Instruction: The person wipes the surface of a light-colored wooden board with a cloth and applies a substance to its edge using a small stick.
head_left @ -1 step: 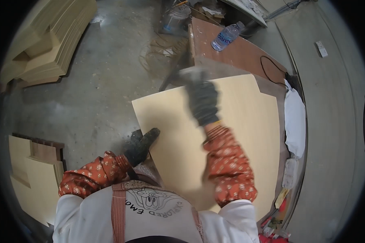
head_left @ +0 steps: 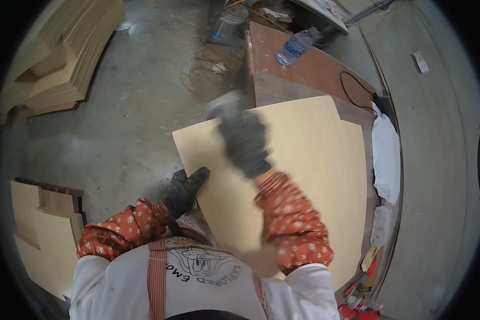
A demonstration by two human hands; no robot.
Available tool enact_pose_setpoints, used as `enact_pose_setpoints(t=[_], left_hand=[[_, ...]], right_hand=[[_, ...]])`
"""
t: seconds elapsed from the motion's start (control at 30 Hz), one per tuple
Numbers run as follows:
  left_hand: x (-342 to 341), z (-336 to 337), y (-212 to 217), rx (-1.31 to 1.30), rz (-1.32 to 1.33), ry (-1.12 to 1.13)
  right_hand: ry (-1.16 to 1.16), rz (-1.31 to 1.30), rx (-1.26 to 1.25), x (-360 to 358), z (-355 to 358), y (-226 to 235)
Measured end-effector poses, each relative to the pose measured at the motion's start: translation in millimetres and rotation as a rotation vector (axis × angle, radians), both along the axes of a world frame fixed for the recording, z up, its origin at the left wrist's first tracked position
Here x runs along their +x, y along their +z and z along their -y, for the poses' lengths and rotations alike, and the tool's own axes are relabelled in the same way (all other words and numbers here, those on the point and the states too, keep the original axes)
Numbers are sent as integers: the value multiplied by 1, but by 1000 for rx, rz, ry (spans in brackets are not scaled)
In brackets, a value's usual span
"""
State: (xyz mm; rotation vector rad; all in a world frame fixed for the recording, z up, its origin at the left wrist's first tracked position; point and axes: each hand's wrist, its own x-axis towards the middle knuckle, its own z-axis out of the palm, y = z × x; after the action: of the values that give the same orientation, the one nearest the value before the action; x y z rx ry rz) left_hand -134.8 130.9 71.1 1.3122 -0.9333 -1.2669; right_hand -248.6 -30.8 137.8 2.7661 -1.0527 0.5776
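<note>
A pale wood-veneer panel point(head_left: 298, 176) with a stepped notch at its far right corner lies flat before me. My left hand point(head_left: 185, 189), in a dark glove, grips the panel's left edge, thumb on top and the other fingers mostly hidden at the rim. My right hand point(head_left: 244, 140), also gloved, is over the panel's far left part, smeared by motion. It is closed round a blurred grey tool point(head_left: 225, 104) that sticks out past the panel's far edge. The tool's kind cannot be made out.
Stacked cut panels stand at the far left point(head_left: 69, 64) and near left point(head_left: 50, 229). Beyond my panel, a reddish-brown board point(head_left: 309, 69) carries a water bottle point(head_left: 296, 47) and a black cable point(head_left: 352, 90). A white bag point(head_left: 385, 157) lies along the right side.
My right hand has swung left with the blurred tool across the panel's far part. My left hand keeps its place on the panel's edge.
</note>
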Motion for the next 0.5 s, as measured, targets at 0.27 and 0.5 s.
enact_pose_setpoints(t=[0.27, 0.5], left_hand=[[-8, 3, -14, 48, -330, -36], [-12, 2, -32, 35, -192, -9]], right_hand=[[-363, -116, 57, -108, 72, -1], [276, -213, 4, 21, -45, 23]])
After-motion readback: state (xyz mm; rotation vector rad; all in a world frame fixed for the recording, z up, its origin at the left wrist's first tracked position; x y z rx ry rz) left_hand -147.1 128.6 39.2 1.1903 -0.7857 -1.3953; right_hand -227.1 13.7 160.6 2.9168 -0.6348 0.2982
